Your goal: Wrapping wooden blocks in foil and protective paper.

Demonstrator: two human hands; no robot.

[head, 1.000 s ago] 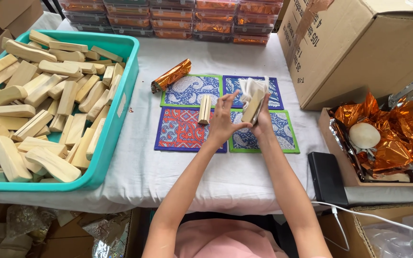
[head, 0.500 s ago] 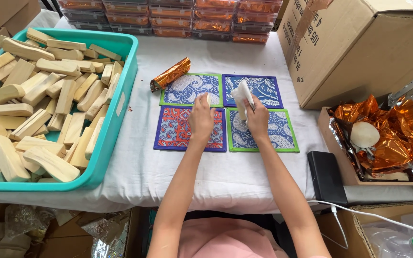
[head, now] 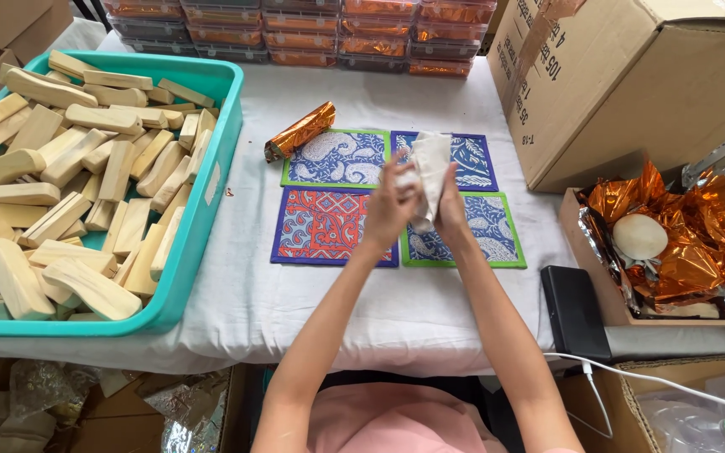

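While held above mats (head: 329, 226) | white cloth (head: 431, 172) between both hands' grip

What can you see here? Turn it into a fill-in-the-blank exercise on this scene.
1. The wooden blocks lie in a tray coloured ____.
2. Both hands, left hand and right hand, hold a cloth coloured ____.
3. The patterned mats on the table number ____.
4. The foil-wrapped roll lies ____ the tray.

Missing words: teal; white; four; outside
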